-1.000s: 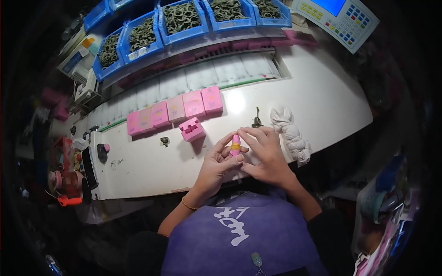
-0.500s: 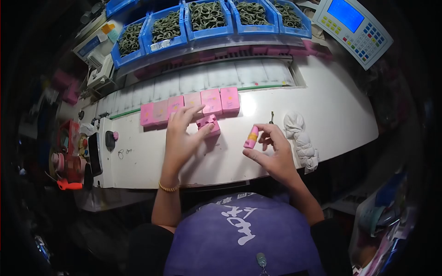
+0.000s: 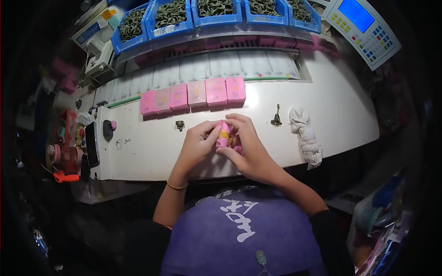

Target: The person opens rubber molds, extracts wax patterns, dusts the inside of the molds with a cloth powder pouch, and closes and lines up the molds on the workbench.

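A pink mold piece with a yellow band is held between my two hands, over the front part of the white table. My left hand wraps its fingers and thumb round the left side. From the right, my right hand closes on the same pink pieces, and more pink shows between its fingers. How the pieces fit together is hidden by the fingers. Behind my hands stands a row of pink blocks. A small dark metal part lies to the left, and another with a stem to the right.
Blue bins of dark rings line the back, above a white slotted strip. A twisted white cloth lies at right, below a keypad panel. A phone and a red container are at left.
My left hand reached to the separate pink block on the table, then came back to my right hand. That block no longer stands there; pink pieces are now together in both hands.
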### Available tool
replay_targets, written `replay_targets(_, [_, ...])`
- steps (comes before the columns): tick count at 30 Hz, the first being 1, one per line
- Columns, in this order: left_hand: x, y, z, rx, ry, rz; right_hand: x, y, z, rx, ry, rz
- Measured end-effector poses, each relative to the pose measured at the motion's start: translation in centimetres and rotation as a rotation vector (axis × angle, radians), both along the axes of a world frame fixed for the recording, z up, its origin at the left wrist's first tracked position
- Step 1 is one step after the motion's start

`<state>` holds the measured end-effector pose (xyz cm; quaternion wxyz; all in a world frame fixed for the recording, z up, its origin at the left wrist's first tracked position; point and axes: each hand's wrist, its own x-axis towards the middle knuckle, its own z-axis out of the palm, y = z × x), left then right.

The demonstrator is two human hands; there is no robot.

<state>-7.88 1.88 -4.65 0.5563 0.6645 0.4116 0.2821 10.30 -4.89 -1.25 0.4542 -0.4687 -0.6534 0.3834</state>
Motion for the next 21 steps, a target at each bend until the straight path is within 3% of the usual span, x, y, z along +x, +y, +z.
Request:
replay_targets(3, [-0.2,-0.3,-0.4,-0.15,-0.156,0.071,0.5,-1.3,-1.4,0.089,-0.291,-0.135])
replay_targets(16, [0.1,-0.8,-0.3,-0.205,-0.246,0.038,-0.5,-1.4,-1.9,0.242,-0.683,-0.235])
replay_targets(18, [0.0,-0.6,-0.7,-0.204,-0.281,0.018,-0.4,-1.3,-1.3,0.335,-0.883,-0.273])
replay_targets(21, [-0.5,-0.2,-1.2,-0.344,-0.332,-0.007,0.5,-0.4,-1.5,0.379,-0.802,-0.167])
